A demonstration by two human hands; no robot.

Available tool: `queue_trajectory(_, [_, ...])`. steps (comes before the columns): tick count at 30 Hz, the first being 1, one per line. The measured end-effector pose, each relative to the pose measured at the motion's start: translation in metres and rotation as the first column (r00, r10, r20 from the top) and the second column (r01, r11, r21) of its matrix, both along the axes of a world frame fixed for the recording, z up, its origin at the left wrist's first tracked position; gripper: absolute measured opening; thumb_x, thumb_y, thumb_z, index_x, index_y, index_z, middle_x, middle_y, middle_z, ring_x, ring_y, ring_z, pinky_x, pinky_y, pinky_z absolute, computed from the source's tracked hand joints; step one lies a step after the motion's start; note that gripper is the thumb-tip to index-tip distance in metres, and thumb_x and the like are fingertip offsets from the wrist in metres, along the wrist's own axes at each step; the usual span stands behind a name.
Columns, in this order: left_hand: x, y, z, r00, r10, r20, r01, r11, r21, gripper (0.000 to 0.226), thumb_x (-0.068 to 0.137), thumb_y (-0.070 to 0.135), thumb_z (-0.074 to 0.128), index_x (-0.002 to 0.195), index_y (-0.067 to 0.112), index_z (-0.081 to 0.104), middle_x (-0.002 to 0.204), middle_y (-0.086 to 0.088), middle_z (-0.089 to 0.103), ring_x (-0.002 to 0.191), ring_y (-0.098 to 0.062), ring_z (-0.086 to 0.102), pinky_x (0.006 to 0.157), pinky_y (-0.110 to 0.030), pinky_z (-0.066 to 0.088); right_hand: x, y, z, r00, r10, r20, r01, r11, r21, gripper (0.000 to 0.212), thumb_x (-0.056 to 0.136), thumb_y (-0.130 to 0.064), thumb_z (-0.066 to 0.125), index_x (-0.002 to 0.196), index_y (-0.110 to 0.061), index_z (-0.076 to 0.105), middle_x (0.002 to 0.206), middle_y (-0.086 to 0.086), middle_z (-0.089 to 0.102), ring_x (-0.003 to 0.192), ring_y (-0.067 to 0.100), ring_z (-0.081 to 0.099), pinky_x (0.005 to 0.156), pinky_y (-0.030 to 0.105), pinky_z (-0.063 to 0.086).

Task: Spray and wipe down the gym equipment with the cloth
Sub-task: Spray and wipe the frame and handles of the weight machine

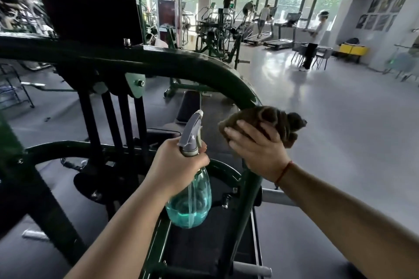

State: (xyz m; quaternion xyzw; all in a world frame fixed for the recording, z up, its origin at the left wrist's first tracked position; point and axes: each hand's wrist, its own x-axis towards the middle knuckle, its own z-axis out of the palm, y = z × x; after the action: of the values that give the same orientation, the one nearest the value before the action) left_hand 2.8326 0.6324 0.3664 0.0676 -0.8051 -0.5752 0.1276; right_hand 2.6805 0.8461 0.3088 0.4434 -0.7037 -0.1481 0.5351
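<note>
Right hand [256, 149] presses bunched cloth [269, 122] on green bar [226, 81] curving downward; left hand [179, 163] grips spray bottle [190, 197] just beside.

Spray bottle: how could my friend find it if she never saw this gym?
Find the dark green frame curving across the front. Under its bend, the left hand grips the bottle by its neck. It is the only see-through teal thing, with a grey trigger top, beside the brown cloth in the right hand.
</note>
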Motion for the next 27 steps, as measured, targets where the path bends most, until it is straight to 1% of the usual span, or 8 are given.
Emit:
queue_trajectory(5, [0.010,-0.002,-0.019,0.999,-0.038,0.038,0.038,0.999,-0.016,0.012,0.082,0.002,0.071,0.094,0.001,0.069,0.084,-0.026,0.064,0.064,-0.017,0.051,0.057,-0.026,0.041,0.026,-0.026,-0.058,0.872,-0.446,0.202,0.313,0.825,0.471,0.011,0.078,-0.022,0.068,0.083,-0.023,0.078,0.106,0.002,0.070,0.112,0.032,0.061,0.104,0.049,0.030])
queue_trajectory(9, [0.019,-0.008,-0.038,0.995,-0.044,0.092,0.043,0.999,0.015,0.011,0.084,0.004,0.072,0.094,0.010,0.071,0.051,0.004,0.048,0.044,-0.009,0.040,0.045,-0.019,0.036,0.035,-0.060,-0.021,0.860,-0.435,0.267,0.293,0.849,0.440,0.020,0.083,-0.020,0.055,0.088,-0.022,0.075,0.107,0.001,0.066,0.106,0.031,0.058,0.095,0.049,0.032])
queue_trajectory(13, [0.019,-0.010,-0.051,0.993,-0.020,0.112,0.014,0.999,0.050,0.011,0.085,0.006,0.073,0.096,0.009,0.071,0.055,-0.006,0.052,0.050,-0.012,0.046,0.048,-0.022,0.040,0.033,-0.090,0.040,0.918,-0.396,-0.001,0.374,0.865,0.334,0.034,0.085,-0.019,0.048,0.104,-0.023,0.076,0.126,0.004,0.065,0.119,0.032,0.057,0.106,0.055,0.030])
queue_trajectory(15, [0.018,-0.009,-0.054,0.995,-0.030,0.097,0.023,0.997,0.070,0.013,0.085,0.005,0.072,0.098,0.006,0.069,0.056,-0.003,0.049,0.052,-0.014,0.044,0.050,-0.027,0.039,0.027,-0.103,0.064,0.830,-0.525,-0.190,0.553,0.726,0.409,0.033,0.093,-0.025,0.050,0.117,-0.022,0.072,0.130,0.009,0.063,0.127,0.037,0.051,0.118,0.064,0.011])
queue_trajectory(17, [0.017,-0.008,-0.057,0.996,-0.023,0.081,0.017,0.996,0.083,0.014,0.084,0.005,0.072,0.098,0.007,0.070,0.060,-0.013,0.052,0.055,-0.015,0.044,0.054,-0.029,0.039,0.022,-0.110,0.074,0.686,-0.632,-0.360,0.696,0.427,0.578,0.040,0.100,-0.039,0.049,0.134,-0.021,0.061,0.140,0.015,0.056,0.138,0.047,0.038,0.112,0.073,-0.005])
queue_trajectory(20, [0.019,-0.011,-0.064,0.996,-0.007,0.093,-0.004,0.993,0.120,0.016,0.085,0.005,0.072,0.099,0.011,0.071,0.061,-0.012,0.054,0.052,-0.013,0.043,0.051,-0.025,0.038,0.022,-0.107,0.061,0.549,-0.705,-0.449,0.697,0.090,0.711,0.045,0.099,-0.040,0.052,0.137,-0.016,0.057,0.140,0.015,0.056,0.135,0.052,0.038,0.110,0.075,0.014])
queue_trajectory(22, [0.024,-0.015,-0.071,0.994,-0.002,0.113,-0.013,0.991,0.132,0.014,0.086,0.006,0.071,0.098,0.013,0.070,0.055,0.003,0.049,0.048,-0.011,0.039,0.048,-0.021,0.037,0.019,-0.101,0.036,0.524,-0.796,-0.304,0.617,0.109,0.779,0.040,0.099,-0.038,0.047,0.133,-0.021,0.059,0.132,0.012,0.061,0.126,0.048,0.048,0.104,0.072,0.026])
queue_trajectory(27, [0.035,-0.020,-0.093,0.984,0.038,0.174,-0.056,0.994,0.096,0.010,0.085,0.008,0.072,0.094,0.011,0.068,0.054,0.007,0.047,0.050,-0.014,0.040,0.051,-0.027,0.039,0.017,-0.082,-0.023,0.538,-0.838,0.087,0.475,0.387,0.790,0.040,0.100,-0.042,0.034,0.130,-0.032,0.057,0.120,0.007,0.060,0.111,0.036,0.054,0.098,0.054,0.035])
